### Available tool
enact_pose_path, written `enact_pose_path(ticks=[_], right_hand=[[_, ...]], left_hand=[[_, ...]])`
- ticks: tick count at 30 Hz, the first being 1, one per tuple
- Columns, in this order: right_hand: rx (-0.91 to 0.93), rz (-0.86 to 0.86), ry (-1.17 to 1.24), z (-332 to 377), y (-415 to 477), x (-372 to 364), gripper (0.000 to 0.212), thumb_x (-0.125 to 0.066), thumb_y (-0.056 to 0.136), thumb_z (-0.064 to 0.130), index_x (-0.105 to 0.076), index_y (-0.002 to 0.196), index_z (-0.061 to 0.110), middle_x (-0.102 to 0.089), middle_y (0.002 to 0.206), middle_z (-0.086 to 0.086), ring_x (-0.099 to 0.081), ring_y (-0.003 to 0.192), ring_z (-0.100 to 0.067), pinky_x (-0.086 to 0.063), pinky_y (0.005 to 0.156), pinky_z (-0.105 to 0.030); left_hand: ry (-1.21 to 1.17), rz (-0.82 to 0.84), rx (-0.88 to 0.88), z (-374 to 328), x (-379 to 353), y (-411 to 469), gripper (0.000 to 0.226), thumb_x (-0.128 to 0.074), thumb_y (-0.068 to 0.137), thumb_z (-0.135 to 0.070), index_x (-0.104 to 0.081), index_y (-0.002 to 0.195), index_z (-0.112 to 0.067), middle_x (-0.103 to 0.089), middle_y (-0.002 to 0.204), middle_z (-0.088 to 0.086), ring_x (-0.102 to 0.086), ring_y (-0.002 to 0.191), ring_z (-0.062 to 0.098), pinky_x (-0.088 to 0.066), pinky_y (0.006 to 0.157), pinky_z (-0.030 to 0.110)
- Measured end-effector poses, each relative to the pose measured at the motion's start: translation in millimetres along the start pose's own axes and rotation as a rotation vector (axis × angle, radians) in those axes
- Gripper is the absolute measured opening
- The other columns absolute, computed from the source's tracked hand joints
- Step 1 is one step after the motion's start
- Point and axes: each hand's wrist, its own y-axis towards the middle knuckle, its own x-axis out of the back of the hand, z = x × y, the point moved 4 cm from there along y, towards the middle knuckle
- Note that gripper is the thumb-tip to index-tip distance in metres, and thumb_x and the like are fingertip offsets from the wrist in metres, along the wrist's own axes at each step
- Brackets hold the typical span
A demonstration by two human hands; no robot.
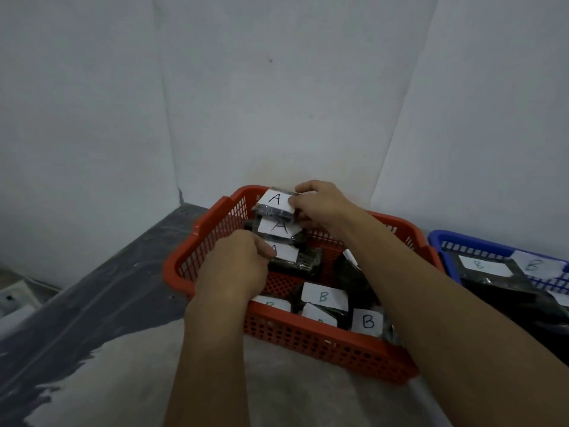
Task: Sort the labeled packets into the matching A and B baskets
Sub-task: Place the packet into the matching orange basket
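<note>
White walls meet in a corner behind your grey surface (101, 288), which has a pale worn patch on the near side. On it stands the red basket (308, 340), and the blue basket (462, 238) sits just beside it on your right.

Three dark packets with white A labels are stacked at the far end of the red basket. Your right hand (323, 208) pinches the top A packet (274, 204) by its right edge, with the fingers curled over it. Under it lies the middle A packet (278, 228). Your left hand (234, 266) grips the lowest A packet (295, 260) from the left, its thumb lying across the label.

At the near end of the red basket lie several B packets (323, 295). More B-labelled packets (483, 266) lie in the blue basket.
</note>
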Motion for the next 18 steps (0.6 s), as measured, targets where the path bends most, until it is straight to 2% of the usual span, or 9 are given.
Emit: enact_pose_path(ticks=[2,4,7,9,11,14,16,18], right_hand=[[0.016,-0.005,-0.044,-4.7,7.9,-1.3,0.045,-0.069,0.085,0.016,-0.06,0.129,0.013,-0.066,0.118,-0.013,-0.07,0.097,-0.029,-0.061,0.075,-0.037],[0.068,-0.039,-0.108,-5.9,6.0,5.1,0.041,-0.068,0.087,0.023,-0.063,0.127,0.016,-0.07,0.109,-0.009,-0.073,0.083,-0.021,-0.061,0.077,-0.035],[0.15,-0.069,-0.213,-2.5,-8.4,21.1,0.016,-0.064,0.088,0.016,-0.073,0.098,0.023,-0.073,0.091,-0.003,-0.072,0.079,-0.017,-0.06,0.083,-0.035],[0.187,-0.01,-0.299,0.0,-26.8,29.6,0.021,-0.062,0.088,0.01,-0.072,0.085,0.028,-0.073,0.088,-0.003,-0.071,0.085,-0.019,-0.059,0.084,-0.037],[0.223,0.105,-0.42,-0.1,-52.0,35.2,0.019,-0.064,0.089,0.01,-0.073,0.086,0.027,-0.073,0.094,-0.002,-0.069,0.091,-0.017,-0.058,0.083,-0.036],[0.287,0.232,-0.618,-9.0,-95.5,43.3,0.016,-0.065,0.091,0.019,-0.074,0.1,0.028,-0.071,0.104,0.01,-0.063,0.093,-0.002,-0.048,0.076,-0.016],[0.334,0.175,-0.613,-16.9,-122.9,52.2,0.017,-0.063,0.093,0.022,-0.071,0.104,0.03,-0.069,0.104,0.014,-0.061,0.094,0.003,-0.045,0.074,-0.011],[0.383,0.023,-0.511,-21.5,-144.9,61.5,0.018,-0.062,0.093,0.02,-0.07,0.102,0.033,-0.067,0.101,0.019,-0.061,0.091,0.006,-0.047,0.071,-0.009]], left_hand=[[0.005,0.003,0.0,1.4,-1.8,3.3,0.036,-0.049,0.092,-0.001,-0.063,0.079,-0.032,-0.067,0.104,0.002,-0.061,0.095,0.018,-0.051,0.094,0.042],[0.021,0.016,-0.001,2.6,-2.5,4.8,0.037,-0.049,0.092,0.0,-0.064,0.08,-0.031,-0.067,0.105,0.002,-0.062,0.096,0.018,-0.051,0.093,0.042],[0.085,0.053,-0.032,-0.4,-5.8,3.4,0.037,-0.048,0.092,-0.001,-0.065,0.084,-0.033,-0.068,0.109,0.001,-0.061,0.1,0.019,-0.05,0.095,0.043],[0.121,0.122,-0.049,-3.9,-8.0,1.0,0.036,-0.05,0.094,-0.003,-0.065,0.081,-0.033,-0.067,0.11,0.001,-0.061,0.103,0.019,-0.05,0.096,0.042],[0.152,0.231,-0.048,-7.0,-8.0,-1.6,0.033,-0.055,0.094,-0.005,-0.068,0.08,-0.032,-0.067,0.11,0.001,-0.061,0.103,0.018,-0.05,0.097,0.04],[0.24,0.392,-0.027,-10.1,-5.7,-3.9,0.021,-0.066,0.089,-0.01,-0.073,0.095,-0.029,-0.065,0.116,0.001,-0.06,0.106,0.018,-0.047,0.094,0.033],[0.378,0.489,0.008,-10.7,-5.7,-3.1,0.028,-0.074,0.084,-0.021,-0.071,0.11,-0.03,-0.061,0.125,-0.001,-0.057,0.112,0.02,-0.046,0.093,0.031],[0.513,0.558,0.034,-12.9,-7.3,-0.8,0.038,-0.076,0.082,-0.025,-0.067,0.119,-0.032,-0.056,0.134,0.0,-0.053,0.119,0.022,-0.045,0.1,0.034]])
